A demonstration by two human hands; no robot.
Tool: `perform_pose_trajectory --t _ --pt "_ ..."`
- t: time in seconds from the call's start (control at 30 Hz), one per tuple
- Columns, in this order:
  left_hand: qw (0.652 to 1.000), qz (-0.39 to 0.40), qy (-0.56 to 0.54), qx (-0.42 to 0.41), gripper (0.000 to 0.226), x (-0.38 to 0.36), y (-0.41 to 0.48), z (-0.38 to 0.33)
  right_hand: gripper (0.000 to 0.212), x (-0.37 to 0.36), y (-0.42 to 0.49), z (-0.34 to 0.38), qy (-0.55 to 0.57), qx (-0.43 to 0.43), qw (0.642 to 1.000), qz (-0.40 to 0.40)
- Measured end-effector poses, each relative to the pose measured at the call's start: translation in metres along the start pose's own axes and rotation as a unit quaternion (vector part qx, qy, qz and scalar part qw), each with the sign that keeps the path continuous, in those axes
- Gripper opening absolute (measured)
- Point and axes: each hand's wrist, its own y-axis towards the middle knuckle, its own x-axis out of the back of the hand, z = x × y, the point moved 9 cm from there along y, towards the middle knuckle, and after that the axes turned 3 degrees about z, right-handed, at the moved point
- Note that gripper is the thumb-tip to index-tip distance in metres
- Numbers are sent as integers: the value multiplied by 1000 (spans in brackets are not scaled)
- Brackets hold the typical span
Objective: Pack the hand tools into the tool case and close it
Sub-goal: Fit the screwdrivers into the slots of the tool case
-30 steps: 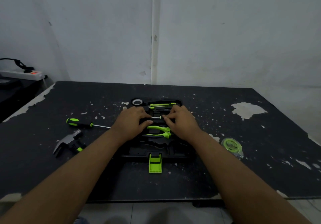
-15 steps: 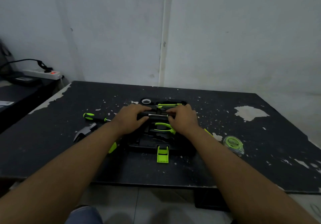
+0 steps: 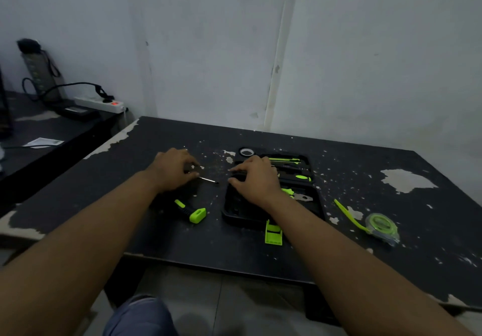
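An open black tool case lies on the table with green-handled tools in its far slots and a green latch at its near edge. My right hand rests flat on the case's left part. Left of the case, my left hand closes over the handle of a screwdriver; only the metal shaft shows. A hammer with a green and black handle lies near my left wrist, its head hidden by my forearm. To the right of the case lies a green tape measure.
The black table has chipped paint and stands against a white wall. A lower side surface at the left holds a white power strip with cables. My knee shows below the table's near edge.
My left hand left the case and moved left onto the screwdriver. My right hand stays on the case. The view turned left, so everything sits further right.
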Motion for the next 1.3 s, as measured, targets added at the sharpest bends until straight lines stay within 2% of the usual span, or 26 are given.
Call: perform_pose_trajectory --t 0.23,0.43,0.63,0.9,1.1,1.3 --pt "999 43 11 28 26 -6 1 30 34 -18 11 18 -5 1 1000 22" --pt "996 66 55 -3 24 -8 12 28 29 -24 9 20 -6 4 1000 14" --pt "991 -5 121 -51 25 2 20 9 30 -18 10 13 11 9 1000 0" --pt "988 -84 47 -124 13 26 28 -39 37 13 18 -9 90 24 993 -66" --pt "982 -97 -5 -160 13 31 33 -82 25 41 15 -38 130 -3 986 -102" --pt "980 -73 -85 -166 12 27 39 -113 15 64 5 -68 138 -3 980 -143"
